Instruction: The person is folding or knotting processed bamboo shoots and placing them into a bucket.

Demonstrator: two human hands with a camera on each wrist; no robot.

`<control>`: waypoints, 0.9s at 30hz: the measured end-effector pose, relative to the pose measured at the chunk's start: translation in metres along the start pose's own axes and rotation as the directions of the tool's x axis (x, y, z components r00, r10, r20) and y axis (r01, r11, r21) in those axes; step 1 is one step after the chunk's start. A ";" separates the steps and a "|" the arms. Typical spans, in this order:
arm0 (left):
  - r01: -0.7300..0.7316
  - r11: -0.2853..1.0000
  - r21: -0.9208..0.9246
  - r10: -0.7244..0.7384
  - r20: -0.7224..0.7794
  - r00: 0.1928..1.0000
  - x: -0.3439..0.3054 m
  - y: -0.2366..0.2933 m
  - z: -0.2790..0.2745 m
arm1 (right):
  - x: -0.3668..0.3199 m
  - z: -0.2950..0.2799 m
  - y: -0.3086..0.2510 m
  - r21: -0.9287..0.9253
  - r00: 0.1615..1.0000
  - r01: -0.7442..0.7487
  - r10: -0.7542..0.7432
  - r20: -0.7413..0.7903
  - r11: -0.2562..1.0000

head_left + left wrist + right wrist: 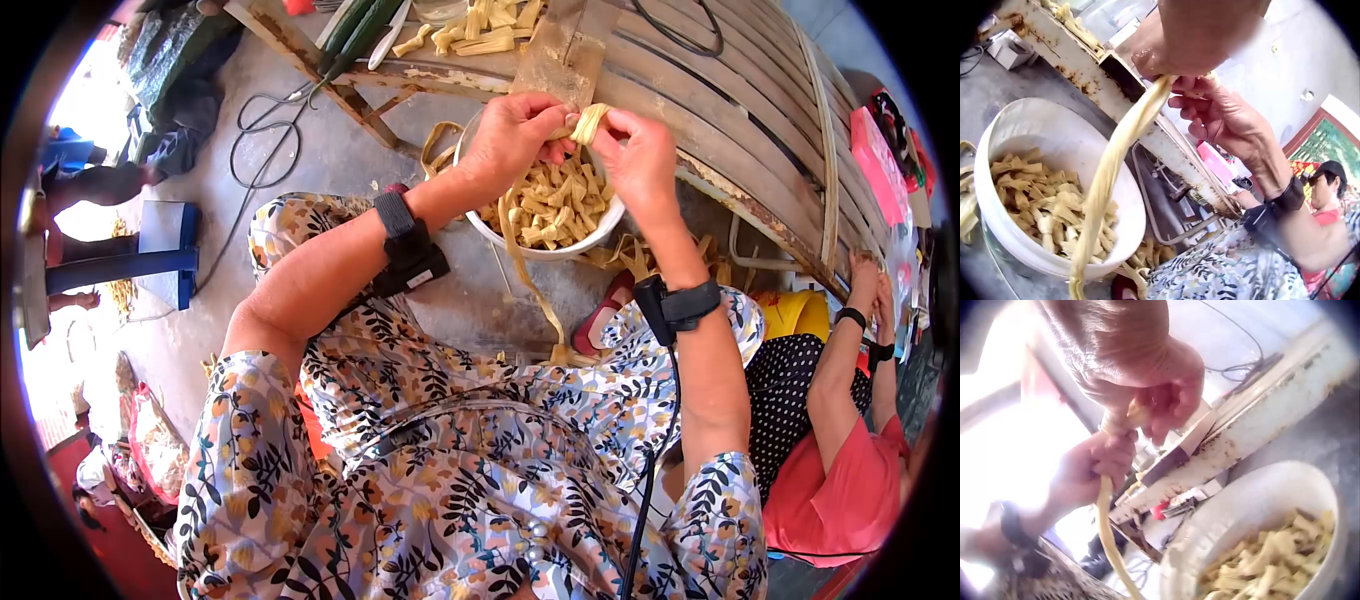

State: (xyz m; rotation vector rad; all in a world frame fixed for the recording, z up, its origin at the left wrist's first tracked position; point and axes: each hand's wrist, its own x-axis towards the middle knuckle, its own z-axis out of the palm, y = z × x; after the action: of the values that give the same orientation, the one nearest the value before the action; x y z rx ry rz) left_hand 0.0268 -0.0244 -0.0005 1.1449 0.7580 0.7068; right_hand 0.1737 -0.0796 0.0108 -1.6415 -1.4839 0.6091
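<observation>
Over a white bucket (590, 245), both hands meet on a long, pale yellow, pliable strip (532, 285). My left hand (508, 145) grips it, and its loose length hangs past the bucket's rim, looking twisted in the left wrist view. With thumb and fingers my right hand (642, 160) pinches the strip's upper end, where a wrapped, folded bundle (592, 122) shows between the hands. Some of the fingertips are hidden behind this bundle. Many short knotted pieces (555, 205) of the same pale yellow material lie inside the bucket.
A slatted bench (740, 110) with a rusty metal frame stands just beyond the bucket. On it are a wooden board (562, 60), more yellow pieces (490, 30) and dark green cucumber-like things (360, 35). A cable (265, 150) crosses the floor. Another person (840, 480) sits at the right.
</observation>
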 end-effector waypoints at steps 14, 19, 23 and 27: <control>-0.048 0.978 0.204 0.066 -0.083 0.994 -0.003 -0.012 0.004 | -0.004 0.009 -0.001 -0.147 0.923 0.371 -0.381 -0.051 0.917; 0.229 0.905 -0.358 -0.180 0.163 0.970 0.002 -0.001 0.005 | 0.010 -0.019 -0.005 0.491 0.988 0.023 0.056 -0.146 0.871; 0.134 0.949 -0.284 -0.051 0.282 0.958 -0.001 0.007 0.005 | 0.016 -0.031 0.006 0.672 0.961 -0.098 0.245 -0.128 0.734; 0.170 0.965 -0.202 -0.100 0.314 0.944 -0.003 0.004 -0.007 | 0.012 -0.029 0.008 0.659 0.962 -0.194 0.272 -0.017 0.727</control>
State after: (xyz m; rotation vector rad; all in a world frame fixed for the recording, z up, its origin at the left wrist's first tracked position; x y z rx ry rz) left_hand 0.0191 -0.0222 0.0025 0.9533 0.4778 0.4735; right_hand 0.2040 -0.0746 0.0220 -1.2692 -0.8251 1.0252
